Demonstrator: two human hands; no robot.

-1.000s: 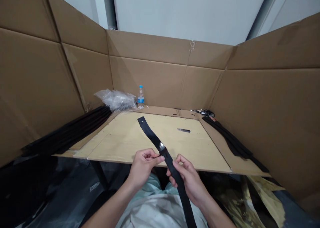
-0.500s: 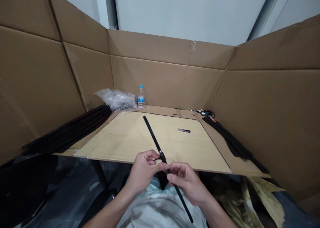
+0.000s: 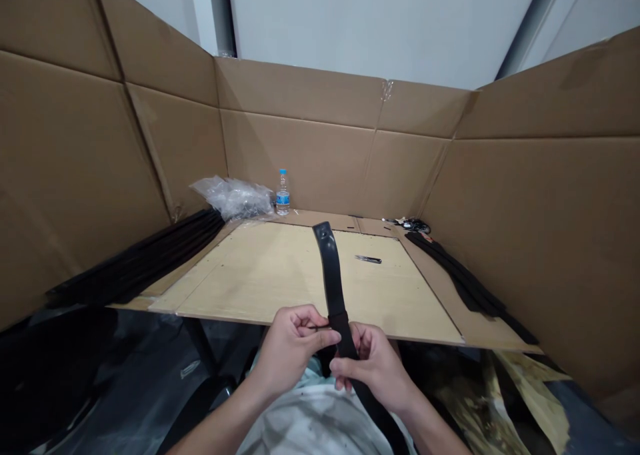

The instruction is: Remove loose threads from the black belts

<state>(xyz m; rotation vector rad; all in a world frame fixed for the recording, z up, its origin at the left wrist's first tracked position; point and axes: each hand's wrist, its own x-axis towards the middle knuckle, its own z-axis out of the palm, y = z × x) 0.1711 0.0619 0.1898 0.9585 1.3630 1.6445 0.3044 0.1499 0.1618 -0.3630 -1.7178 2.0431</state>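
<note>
So you've got the black strap up in front of you at the table's near edge, right around the middle. Its top end, with a small round spot close to the tip, leans away over the table, and the rest runs down past the edge toward your lap. Your right hand has it gripped between thumb and fingers just below the dark band wrapped around it. Your left hand is pinching a thin dark piece that reaches the strap's edge by that band, thumb tip up against the strap; can't tell if the piece is attached.

Small snips lie right of center. Bottle stands by the far edge, next to the clear plastic near the far left corner. Dark strips run along the left edge, more black pieces along the right, cables by the far right corner.
</note>
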